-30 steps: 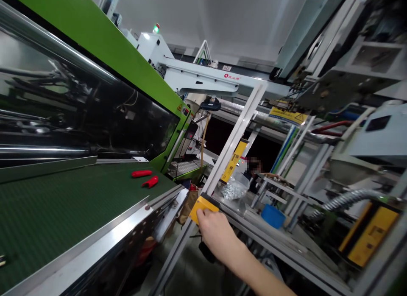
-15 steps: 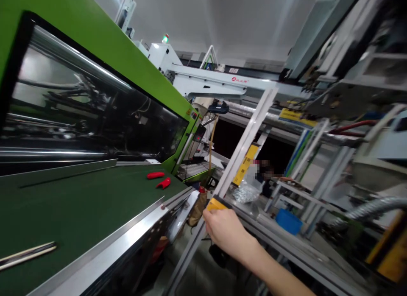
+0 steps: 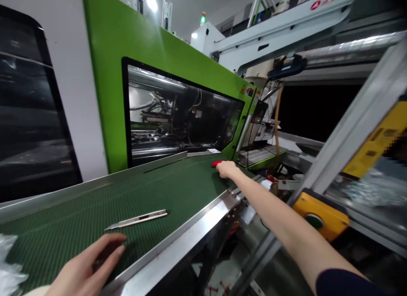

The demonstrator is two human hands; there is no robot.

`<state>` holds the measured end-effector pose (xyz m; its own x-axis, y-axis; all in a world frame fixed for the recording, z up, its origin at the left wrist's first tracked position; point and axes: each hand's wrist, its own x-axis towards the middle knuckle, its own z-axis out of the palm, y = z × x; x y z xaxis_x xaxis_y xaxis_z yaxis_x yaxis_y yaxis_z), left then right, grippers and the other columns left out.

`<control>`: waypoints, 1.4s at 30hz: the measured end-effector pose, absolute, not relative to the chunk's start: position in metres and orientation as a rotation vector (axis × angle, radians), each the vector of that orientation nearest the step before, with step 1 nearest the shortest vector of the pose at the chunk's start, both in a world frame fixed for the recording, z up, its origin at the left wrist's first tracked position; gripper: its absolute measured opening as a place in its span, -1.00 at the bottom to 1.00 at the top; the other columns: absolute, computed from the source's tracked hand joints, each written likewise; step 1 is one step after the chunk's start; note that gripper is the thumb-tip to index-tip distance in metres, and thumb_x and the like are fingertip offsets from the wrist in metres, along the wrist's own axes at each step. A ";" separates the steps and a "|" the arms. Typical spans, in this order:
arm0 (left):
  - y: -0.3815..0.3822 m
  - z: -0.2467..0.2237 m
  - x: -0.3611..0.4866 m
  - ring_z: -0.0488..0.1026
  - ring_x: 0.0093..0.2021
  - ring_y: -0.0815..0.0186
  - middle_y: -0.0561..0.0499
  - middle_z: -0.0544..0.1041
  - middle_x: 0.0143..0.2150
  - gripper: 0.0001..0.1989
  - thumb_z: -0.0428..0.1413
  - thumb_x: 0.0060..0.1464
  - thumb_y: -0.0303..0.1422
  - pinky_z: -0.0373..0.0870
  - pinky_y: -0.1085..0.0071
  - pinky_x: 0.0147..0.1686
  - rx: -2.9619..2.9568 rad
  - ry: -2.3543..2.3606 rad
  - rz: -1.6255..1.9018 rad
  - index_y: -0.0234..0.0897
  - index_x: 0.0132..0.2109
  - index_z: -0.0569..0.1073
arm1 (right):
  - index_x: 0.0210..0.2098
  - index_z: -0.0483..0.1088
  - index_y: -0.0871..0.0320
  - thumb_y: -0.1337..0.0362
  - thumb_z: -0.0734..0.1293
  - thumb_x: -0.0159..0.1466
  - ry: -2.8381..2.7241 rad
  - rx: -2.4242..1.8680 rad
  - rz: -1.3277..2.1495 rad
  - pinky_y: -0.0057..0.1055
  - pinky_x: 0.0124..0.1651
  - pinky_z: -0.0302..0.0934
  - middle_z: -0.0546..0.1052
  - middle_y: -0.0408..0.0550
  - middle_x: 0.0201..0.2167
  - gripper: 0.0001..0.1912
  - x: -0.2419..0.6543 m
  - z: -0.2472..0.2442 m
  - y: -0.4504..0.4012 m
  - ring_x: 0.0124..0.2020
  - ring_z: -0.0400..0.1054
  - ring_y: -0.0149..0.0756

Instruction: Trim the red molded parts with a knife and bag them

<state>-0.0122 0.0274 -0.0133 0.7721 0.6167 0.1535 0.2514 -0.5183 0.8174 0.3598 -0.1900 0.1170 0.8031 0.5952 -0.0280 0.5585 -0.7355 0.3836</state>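
Note:
At the far end of the green conveyor belt (image 3: 143,194), my right hand (image 3: 227,169) is closed at a small, curved red plastic part (image 3: 216,163). The part's tip shows past my fingers, and the rest is hidden by them. A second red part is not visible. My left hand (image 3: 87,266) hovers low over the near belt, thumb and fingers apart, with nothing in it. Just beyond its fingertips lies a slim utility knife (image 3: 140,220), blade end toward the left.
A metal rail (image 3: 187,241) edges the belt. Behind it stands a green machine (image 3: 181,54) with a dark window. A yellow button box (image 3: 321,215) sits on an aluminium post at right. Crumpled white plastic (image 3: 9,266) lies at the left.
My right hand has left the yellow button box and reached the red parts on the belt. My left hand has come into view. The camera has turned left.

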 end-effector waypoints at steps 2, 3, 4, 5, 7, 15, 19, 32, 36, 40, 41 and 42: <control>0.025 -0.009 -0.014 0.51 -0.11 0.11 0.03 0.58 -0.15 -0.59 0.05 0.06 0.06 0.44 0.35 -0.10 2.127 0.608 0.409 -0.12 -0.12 0.48 | 0.04 0.36 0.22 0.15 0.32 0.34 0.910 2.567 0.117 -0.13 0.01 0.34 0.43 0.05 0.02 -0.65 0.371 0.108 -0.183 -0.03 0.38 -0.20; 0.023 -0.004 -0.015 0.50 -0.09 0.10 -0.02 0.57 -0.13 -0.54 0.04 0.06 0.09 0.43 0.35 -0.08 2.132 0.601 0.368 -0.15 -0.10 0.47 | 0.04 0.36 0.22 0.15 0.32 0.34 0.929 2.548 0.122 -0.11 0.03 0.33 0.43 0.05 0.03 -0.64 0.377 0.105 -0.181 -0.01 0.38 -0.19; 0.021 0.001 -0.016 0.50 -0.07 0.09 -0.06 0.56 -0.12 -0.50 0.02 0.05 0.11 0.42 0.34 -0.07 2.139 0.610 0.348 -0.18 -0.10 0.45 | 0.05 0.35 0.22 0.15 0.32 0.34 0.943 2.532 0.132 -0.10 0.04 0.32 0.42 0.06 0.04 -0.63 0.381 0.103 -0.180 0.00 0.37 -0.18; 0.018 0.007 -0.016 0.49 -0.07 0.08 -0.08 0.55 -0.11 -0.48 0.01 0.04 0.12 0.41 0.34 -0.07 2.142 0.626 0.322 -0.19 -0.09 0.44 | 0.06 0.35 0.22 0.14 0.31 0.34 0.952 2.522 0.143 -0.10 0.05 0.32 0.42 0.06 0.05 -0.63 0.386 0.101 -0.178 0.01 0.37 -0.18; 0.013 0.019 -0.017 0.48 -0.07 0.08 -0.09 0.54 -0.12 -0.48 -0.01 0.04 0.11 0.40 0.32 -0.07 2.136 0.660 0.265 -0.21 -0.09 0.43 | 0.09 0.32 0.20 0.14 0.30 0.35 0.966 2.508 0.164 -0.09 0.04 0.32 0.41 0.06 0.06 -0.61 0.394 0.097 -0.176 0.01 0.37 -0.17; -0.002 0.034 -0.018 0.45 -0.11 0.15 -0.02 0.52 -0.14 -0.65 -0.08 0.21 -0.06 0.31 0.31 -0.10 2.144 0.618 0.249 -0.20 -0.09 0.39 | 0.03 0.36 0.22 0.14 0.31 0.35 1.110 2.413 0.229 -0.13 0.00 0.34 0.45 0.04 -0.01 -0.65 0.389 0.098 -0.165 -0.04 0.40 -0.21; -0.006 0.034 -0.020 0.44 -0.21 0.21 0.03 0.51 -0.22 -0.73 -0.08 0.25 -0.16 0.27 0.34 -0.18 2.159 0.593 0.313 -0.21 -0.14 0.40 | 0.00 0.38 0.23 0.16 0.30 0.35 1.349 2.299 0.322 -0.16 -0.04 0.36 0.47 0.01 -0.06 -0.69 0.344 0.102 -0.139 -0.09 0.41 -0.24; -0.016 0.032 -0.024 0.43 -0.31 0.25 -0.01 0.49 -0.30 -0.83 -0.02 0.20 -0.36 0.34 0.31 -0.25 2.160 0.519 0.738 -0.27 -0.14 0.44 | 0.13 0.29 0.24 0.34 0.28 0.35 2.100 1.990 0.695 -0.31 -0.22 0.39 0.49 -0.02 -0.19 -0.64 0.165 0.088 -0.092 -0.23 0.43 -0.29; -0.039 0.031 -0.028 0.31 0.13 0.13 -0.18 0.34 0.13 -0.52 0.14 0.06 -0.33 0.27 0.17 0.12 2.076 0.431 1.095 -0.28 0.13 0.28 | 0.25 0.17 0.28 0.41 0.15 0.38 2.313 2.044 0.842 -0.28 -0.22 0.34 0.49 0.08 -0.21 -0.55 0.112 0.110 -0.123 -0.20 0.40 -0.19; -0.072 0.041 -0.058 0.38 0.08 0.18 -0.13 0.40 0.07 -0.68 0.01 0.20 -0.36 0.36 0.24 0.05 1.946 0.485 1.283 -0.22 0.10 0.30 | 0.27 0.08 0.21 0.26 0.00 0.47 2.554 2.207 0.722 -0.47 -0.15 0.31 0.50 -0.01 -0.15 -0.58 0.063 0.122 -0.139 -0.20 0.40 -0.40; -0.080 0.045 -0.070 0.43 0.00 0.21 -0.10 0.45 0.00 -0.72 0.00 0.24 -0.34 0.39 0.27 -0.01 1.876 0.535 1.262 -0.20 0.08 0.32 | 0.27 0.08 0.17 0.23 -0.03 0.49 2.611 2.249 0.586 -0.54 -0.18 0.31 0.51 -0.06 -0.15 -0.59 0.060 0.123 -0.139 -0.22 0.41 -0.46; -0.087 0.050 -0.083 0.47 -0.08 0.22 -0.08 0.48 -0.05 -0.72 0.01 0.26 -0.32 0.42 0.29 -0.06 1.770 0.580 1.198 -0.18 0.10 0.31 | 0.26 0.09 0.12 0.19 -0.05 0.50 2.651 2.284 0.423 -0.58 -0.19 0.30 0.52 -0.11 -0.15 -0.59 0.062 0.123 -0.139 -0.24 0.42 -0.50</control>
